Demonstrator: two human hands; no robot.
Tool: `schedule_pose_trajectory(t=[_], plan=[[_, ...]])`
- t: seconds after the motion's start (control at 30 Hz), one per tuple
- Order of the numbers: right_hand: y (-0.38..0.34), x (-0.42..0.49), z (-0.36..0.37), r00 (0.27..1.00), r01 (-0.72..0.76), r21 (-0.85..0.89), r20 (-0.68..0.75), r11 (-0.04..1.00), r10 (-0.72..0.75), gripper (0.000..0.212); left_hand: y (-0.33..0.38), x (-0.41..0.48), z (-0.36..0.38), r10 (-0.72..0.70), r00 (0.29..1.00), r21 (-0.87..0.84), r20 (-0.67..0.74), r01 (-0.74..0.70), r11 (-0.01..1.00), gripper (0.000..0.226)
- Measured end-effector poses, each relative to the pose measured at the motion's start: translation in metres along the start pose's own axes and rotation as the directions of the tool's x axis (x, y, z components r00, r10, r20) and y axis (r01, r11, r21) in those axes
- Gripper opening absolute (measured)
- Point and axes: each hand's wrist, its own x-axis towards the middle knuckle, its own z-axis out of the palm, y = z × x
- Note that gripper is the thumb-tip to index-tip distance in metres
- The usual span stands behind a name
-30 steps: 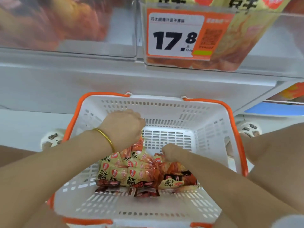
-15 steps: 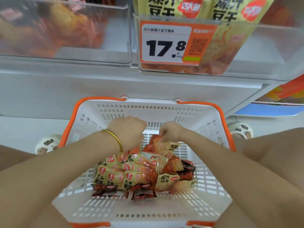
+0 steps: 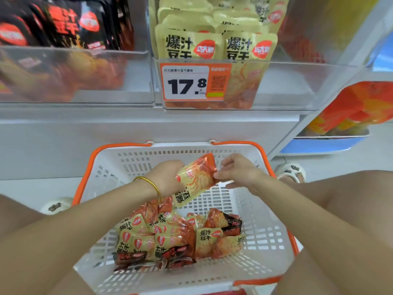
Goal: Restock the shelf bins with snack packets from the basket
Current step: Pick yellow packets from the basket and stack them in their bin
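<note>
A white basket (image 3: 148, 165) with orange handles sits between my knees and holds a pile of several yellow-and-orange snack packets (image 3: 176, 235), with a few dark ones among them. Above the pile, my left hand (image 3: 168, 177) grips a yellow-and-orange packet (image 3: 197, 179), tilted with its orange end up. My right hand (image 3: 236, 171) pinches that packet's right edge with thumb and forefinger. On the shelf above, a clear bin (image 3: 287, 86) holds upright yellow packets (image 3: 212, 45) of the same kind behind an orange price tag (image 3: 187, 84).
A second clear bin (image 3: 74, 77) on the left holds black packets (image 3: 63, 24). The white shelf front (image 3: 148, 126) runs just above the basket's far rim. An orange and blue display (image 3: 348, 116) stands at the right. Shoes (image 3: 291, 171) show beside the basket.
Both hands have risen from the pile. The right hand lifted a packet, which the left hand now grips too. The view has tilted up, showing more of the bins.
</note>
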Motion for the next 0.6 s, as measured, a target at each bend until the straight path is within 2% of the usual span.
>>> schedule_pose_trajectory(t=[0.03, 0.07, 0.1, 0.17, 0.2, 0.27, 0.3, 0.37, 0.43, 0.47, 0.5, 0.53, 0.57, 0.6], plan=[[-0.004, -0.005, -0.004, 0.985, 0.137, -0.151, -0.084, 0.979, -0.15, 0.046, 0.001, -0.003, -0.002, 0.055, 0.998, 0.176, -0.011, -0.052, 0.983, 0.012], [-0.01, -0.012, -0.008, 0.952, 0.273, -0.242, -0.067, 0.931, -0.297, 0.049, 0.004, -0.005, -0.003, 0.096, 0.995, 0.282, -0.016, -0.088, 0.955, 0.01], [-0.016, -0.02, -0.01, 0.921, 0.376, -0.298, 0.018, 0.878, -0.388, 0.047, 0.008, -0.007, -0.006, 0.126, 0.992, 0.314, -0.022, -0.113, 0.943, 0.013], [-0.029, -0.034, -0.013, 0.883, 0.468, -0.363, 0.212, 0.806, -0.418, 0.033, 0.022, -0.011, -0.017, 0.18, 0.982, 0.3, -0.049, -0.158, 0.941, 0.022], [-0.034, -0.038, -0.014, 0.873, 0.488, -0.402, 0.251, 0.775, -0.419, 0.026, 0.032, -0.013, -0.026, 0.217, 0.973, 0.279, -0.081, -0.186, 0.942, 0.021], [-0.046, -0.049, -0.023, 0.865, 0.498, -0.479, 0.213, 0.723, -0.455, 0.022, 0.052, -0.018, -0.049, 0.294, 0.941, 0.243, -0.167, -0.249, 0.937, 0.015], [-0.053, -0.056, -0.032, 0.864, 0.497, -0.444, 0.177, 0.745, -0.471, 0.023, 0.063, -0.021, -0.061, 0.332, 0.917, 0.226, -0.22, -0.283, 0.932, 0.014], [-0.069, -0.075, -0.058, 0.864, 0.504, -0.217, 0.128, 0.836, -0.487, 0.017, 0.088, -0.028, -0.086, 0.407, 0.842, 0.163, -0.355, -0.372, 0.914, 0.01], [-0.086, -0.097, -0.09, 0.847, 0.531, -0.022, 0.043, 0.847, -0.53, 0.016, 0.112, -0.035, -0.11, 0.466, 0.687, 0.098, -0.557, -0.503, 0.859, 0.014], [-0.092, -0.106, -0.107, 0.837, 0.548, 0.07, -0.03, 0.834, -0.547, 0.014, 0.122, -0.036, -0.121, 0.502, 0.579, 0.159, -0.642, -0.54, 0.826, 0.017], [-0.098, -0.112, -0.124, 0.825, 0.565, 0.166, -0.108, 0.808, -0.555, 0.012, 0.13, -0.036, -0.13, 0.543, 0.491, 0.276, -0.681, -0.515, 0.812, 0.023], [-0.103, -0.115, -0.139, 0.815, 0.58, 0.253, -0.192, 0.774, -0.547, 0.01, 0.136, -0.033, -0.138, 0.583, 0.446, 0.398, -0.679, -0.443, 0.803, 0.031], [-0.109, -0.114, -0.152, 0.806, 0.591, 0.317, -0.271, 0.742, -0.526, 0.008, 0.141, -0.028, -0.144, 0.603, 0.461, 0.492, -0.651, -0.348, 0.798, 0.039], [-0.115, -0.109, -0.164, 0.794, 0.602, 0.346, -0.354, 0.72, -0.494, 0.007, 0.144, -0.023, -0.148, 0.597, 0.514, 0.548, -0.616, -0.265, 0.793, 0.045]])
